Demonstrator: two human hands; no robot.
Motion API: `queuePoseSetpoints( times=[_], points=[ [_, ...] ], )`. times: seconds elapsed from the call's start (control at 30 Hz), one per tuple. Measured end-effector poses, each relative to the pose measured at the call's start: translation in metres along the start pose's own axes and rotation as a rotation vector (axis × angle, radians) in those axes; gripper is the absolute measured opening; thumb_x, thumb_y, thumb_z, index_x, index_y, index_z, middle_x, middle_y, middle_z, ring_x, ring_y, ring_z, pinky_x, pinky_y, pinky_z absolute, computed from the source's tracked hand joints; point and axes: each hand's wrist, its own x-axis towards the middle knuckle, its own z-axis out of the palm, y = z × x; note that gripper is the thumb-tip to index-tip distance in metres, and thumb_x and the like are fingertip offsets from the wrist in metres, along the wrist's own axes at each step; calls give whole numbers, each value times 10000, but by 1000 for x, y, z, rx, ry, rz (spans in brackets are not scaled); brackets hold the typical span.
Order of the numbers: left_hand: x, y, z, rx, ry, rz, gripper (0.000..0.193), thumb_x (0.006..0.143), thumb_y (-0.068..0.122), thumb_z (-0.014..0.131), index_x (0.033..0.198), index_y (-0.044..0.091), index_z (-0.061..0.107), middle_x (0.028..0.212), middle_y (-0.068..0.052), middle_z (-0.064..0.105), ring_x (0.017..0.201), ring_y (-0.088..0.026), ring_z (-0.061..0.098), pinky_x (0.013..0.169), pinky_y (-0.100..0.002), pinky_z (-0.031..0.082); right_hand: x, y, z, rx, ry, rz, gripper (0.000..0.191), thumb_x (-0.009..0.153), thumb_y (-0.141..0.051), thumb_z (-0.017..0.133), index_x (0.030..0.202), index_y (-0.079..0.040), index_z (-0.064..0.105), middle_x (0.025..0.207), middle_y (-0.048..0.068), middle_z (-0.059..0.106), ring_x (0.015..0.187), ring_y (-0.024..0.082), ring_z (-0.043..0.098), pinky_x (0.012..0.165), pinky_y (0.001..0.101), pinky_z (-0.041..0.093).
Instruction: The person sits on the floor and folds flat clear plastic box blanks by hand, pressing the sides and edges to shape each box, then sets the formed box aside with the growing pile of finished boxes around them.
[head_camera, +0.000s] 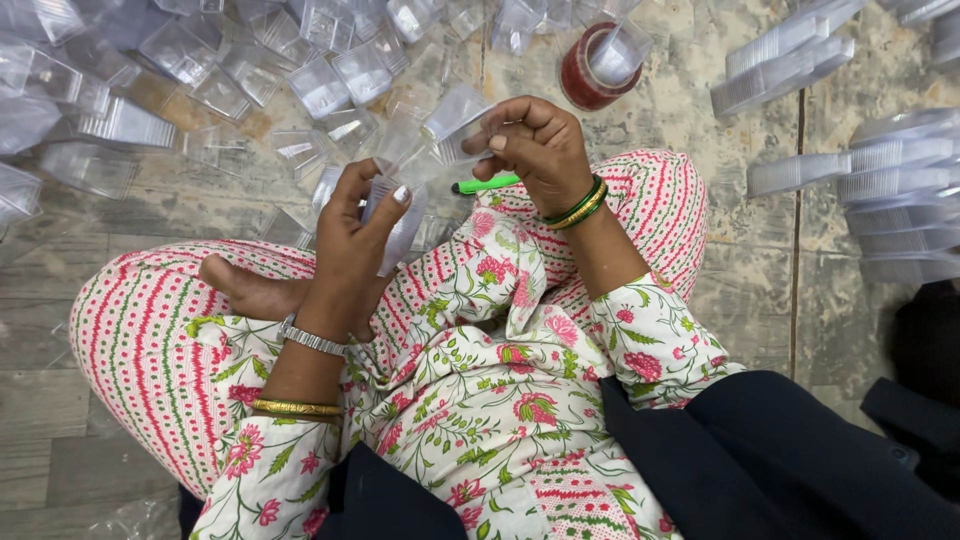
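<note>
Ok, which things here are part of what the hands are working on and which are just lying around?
In hand:
left hand holding a stack of clear plastic cups
right hand holding one clear plastic cup

Lying about:
green pen
red round tub
nested clear trays

This looks like a small packing workplace set on the floor (720, 300) of a home or workroom, not a factory line. The floor is worn stone tile with dark joints, and the person sits cross-legged right on it. Loose clear plastic cups (320, 85) lie in a heap across the upper left of the frame, far more than a household would use. At the right edge, nested stacks (880, 180) of the same cups lie sorted on their sides. A red-brown jar (590, 70) stands near the top centre, and a green pen (485, 184) lies by the knee.
</note>
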Motion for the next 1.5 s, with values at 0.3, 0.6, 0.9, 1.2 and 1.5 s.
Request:
queuePoseSetpoints(
  times=[0.3, 0.6, 0.9, 1.2, 1.5],
  points=[
    [3, -7, -5, 267, -54, 46, 290, 971, 117, 717, 1238, 68, 618, 1065, -8, 669, 947, -62, 599, 817, -244, 515, -1, 0, 4, -152, -57, -19, 211, 958, 75, 611, 1164, 50, 645, 1043, 162, 772, 908, 218, 769, 788, 335, 668],
    [8, -10, -8, 218, -87, 35, 319, 958, 108, 714, 1249, 40, 603, 1112, -9, 669, 980, -55, 599, 848, -233, 508, -4, 4, 11, -220, 31, -74, 139, 989, 46, 678, 1126, 46, 655, 986, 183, 763, 771, 156, 726, 664, 270, 615],
    [11, -17, -14, 91, -93, -41, 375, 991, 124, 681, 1342, 36, 579, 1117, -42, 649, 991, -77, 617, 831, -241, 524, -1, -3, 5, -61, 20, -173, 131, 1006, 23, 661, 1133, 13, 632, 1030, 181, 758, 910, 206, 760, 722, 306, 622],
    [13, -21, -18, 92, -87, -51, 387, 988, 114, 671, 1356, 47, 574, 1144, -33, 654, 1019, -85, 611, 866, -256, 523, 1, -1, -4, 65, 264, -203, 115, 998, -79, 660, 1065, 15, 671, 810, 102, 701, 657, 158, 657, 592, 291, 526],
    [15, -26, -23, 157, -81, 38, 354, 1008, 104, 658, 1344, 42, 567, 1218, -28, 667, 1080, -83, 606, 937, -257, 509, -2, 8, -9, -30, 252, -171, 160, 1040, -151, 633, 1024, -1, 686, 748, 102, 685, 610, 161, 624, 558, 281, 468]
  ],
)
